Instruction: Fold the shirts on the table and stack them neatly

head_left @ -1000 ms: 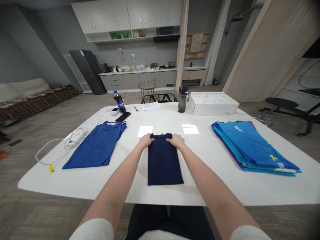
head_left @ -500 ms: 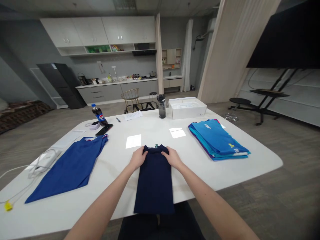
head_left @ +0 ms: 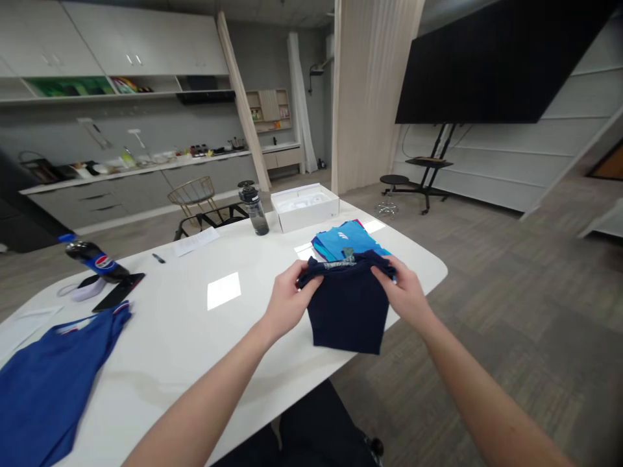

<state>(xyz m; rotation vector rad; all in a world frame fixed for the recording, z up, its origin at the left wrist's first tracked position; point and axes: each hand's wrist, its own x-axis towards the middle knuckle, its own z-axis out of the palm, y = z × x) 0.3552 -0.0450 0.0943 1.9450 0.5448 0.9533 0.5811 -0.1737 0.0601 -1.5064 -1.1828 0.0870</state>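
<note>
A folded navy T-shirt [head_left: 348,311] hangs between my hands, raised off the table, its collar edge at the top. My left hand [head_left: 289,295] pinches the left end of that edge, thumb in front. At the right end my right hand [head_left: 402,288] grips it the same way. Just behind the shirt lies a stack of folded blue shirts [head_left: 345,237], partly hidden by it. Another shirt, royal blue [head_left: 53,376], is spread on the table at the left.
On the white table [head_left: 185,344] stand a dark water bottle [head_left: 256,211] and an open white box [head_left: 306,211] at the back. A cola bottle [head_left: 95,259] leans over a black phone [head_left: 118,292]. Papers [head_left: 196,241] and a pen [head_left: 158,258] lie nearby.
My hands have lifted the navy T-shirt off the table and carried it right, in front of the stack. The view has turned to the right.
</note>
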